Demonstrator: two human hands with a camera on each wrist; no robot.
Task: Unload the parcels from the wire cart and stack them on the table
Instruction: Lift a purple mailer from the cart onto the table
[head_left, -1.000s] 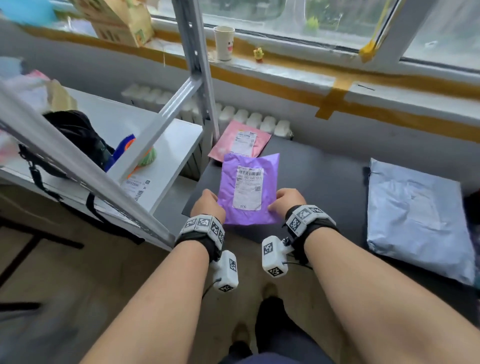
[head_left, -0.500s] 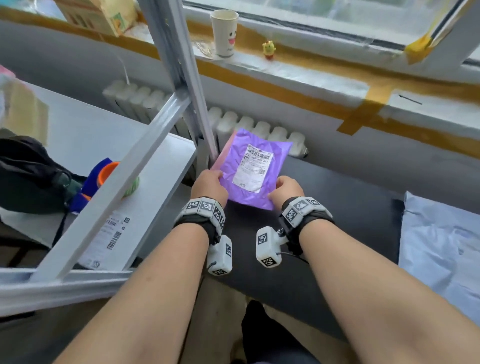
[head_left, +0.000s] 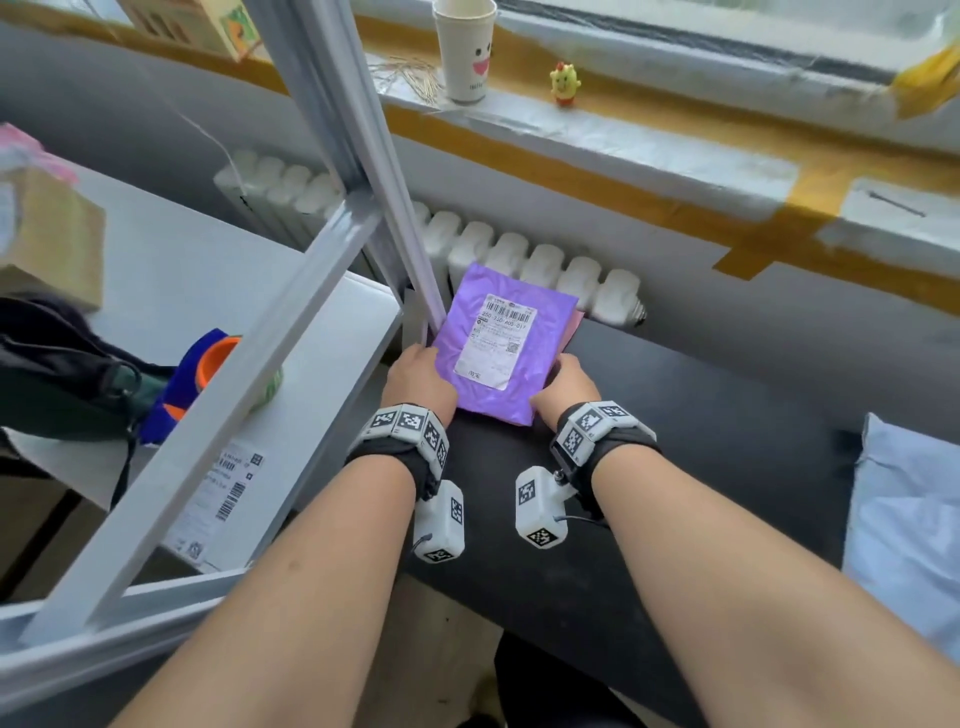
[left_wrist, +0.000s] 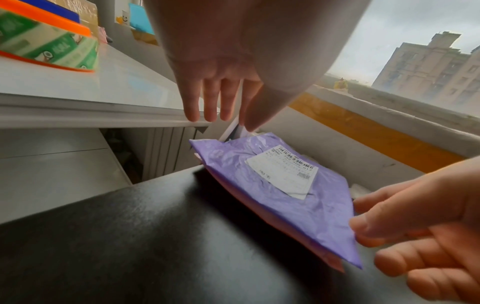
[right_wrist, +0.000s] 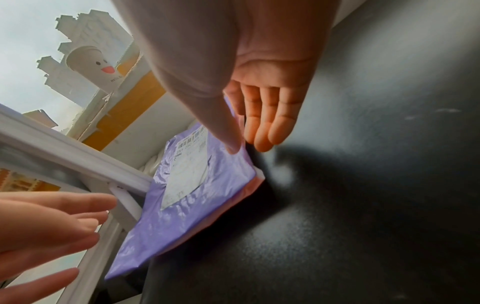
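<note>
Squaring step: purple parcel (head_left: 501, 343) is down on the pink parcel (head_left: 575, 325), at the far left corner of the black desk (head_left: 727, 415); stack of two looks placed, judged from how they lie
left hand (head_left: 418, 376): fingers straight and spread, at the parcel's left edge beside the shelf post (head_left: 374, 171); left wrist view shows the tips hanging loose above that corner, nothing gripped
right hand (head_left: 563, 387): thumb tip pressing the purple parcel's right edge, other fingers straight down along the stack's side; not curled round it
next move: lift both hands clear without dragging the thin film, then turn back for another parcel; the purple one sits a little skewed on the pink one, so a nudge may be worth it first
pale blue parcel (head_left: 914, 525): on the desk at the right, well apart from the stack, cut off by the frame edge
hidden: wire cart not in any view, so remaining load unknown
hard to tell: pink parcel almost wholly covered, only edges show; whether the stack's left edge touches the post
far: paper cup (head_left: 464, 49) and small yellow figure (head_left: 565, 83) on the window sill, not part of the job
</note>
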